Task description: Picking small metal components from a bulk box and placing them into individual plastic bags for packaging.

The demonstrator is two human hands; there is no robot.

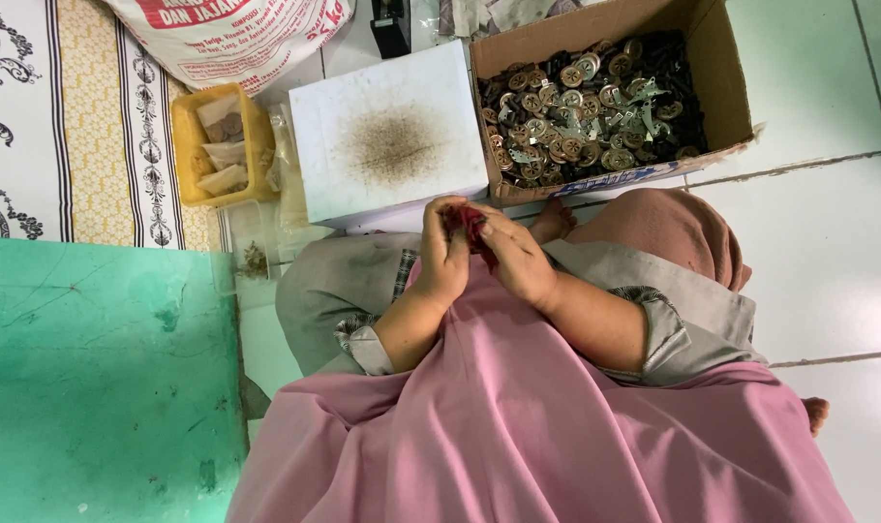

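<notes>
A small dark red piece is pinched between left hand and right hand; the cardboard box is heaped with metal parts (many unhandled).

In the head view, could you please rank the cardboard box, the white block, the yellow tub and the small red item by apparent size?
1. cardboard box
2. white block, only slightly smaller
3. yellow tub
4. small red item, pinched between the left hand and right hand
</notes>
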